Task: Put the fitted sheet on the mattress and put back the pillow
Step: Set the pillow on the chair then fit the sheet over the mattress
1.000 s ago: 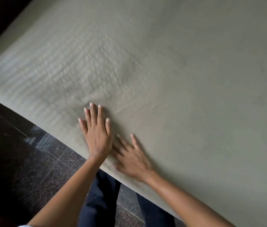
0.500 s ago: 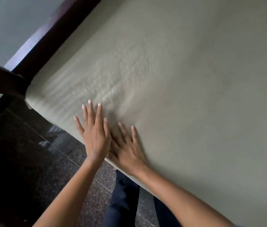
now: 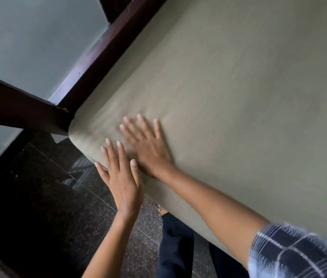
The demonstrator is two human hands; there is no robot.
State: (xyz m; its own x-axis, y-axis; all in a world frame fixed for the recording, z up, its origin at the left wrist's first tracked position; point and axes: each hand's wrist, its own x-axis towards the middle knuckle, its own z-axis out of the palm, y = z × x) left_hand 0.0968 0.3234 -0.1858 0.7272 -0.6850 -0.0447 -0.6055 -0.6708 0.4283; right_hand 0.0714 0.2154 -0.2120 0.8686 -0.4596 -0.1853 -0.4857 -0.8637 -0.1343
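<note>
A grey-green fitted sheet (image 3: 228, 93) covers the mattress and fills most of the view, pulled smooth over the near corner (image 3: 78, 129). My left hand (image 3: 122, 175) lies flat with straight fingers at the mattress's near edge, close to that corner. My right hand (image 3: 148, 145) presses flat on the sheet just beyond it, fingers spread and slightly blurred. The two hands sit side by side, nearly touching. No pillow is in view.
A dark wooden bed frame (image 3: 102, 51) runs along the mattress's end and meets a side rail (image 3: 18, 109) at the corner. A pale wall (image 3: 28, 37) stands behind it. Dark speckled floor tiles (image 3: 48, 207) and my dark trousers (image 3: 176, 247) lie below.
Both flat hands have slid along the sheet toward the bed's corner; the right hand now lies ahead of the left. The ripples in the sheet have flattened and the bed frame has come into view.
</note>
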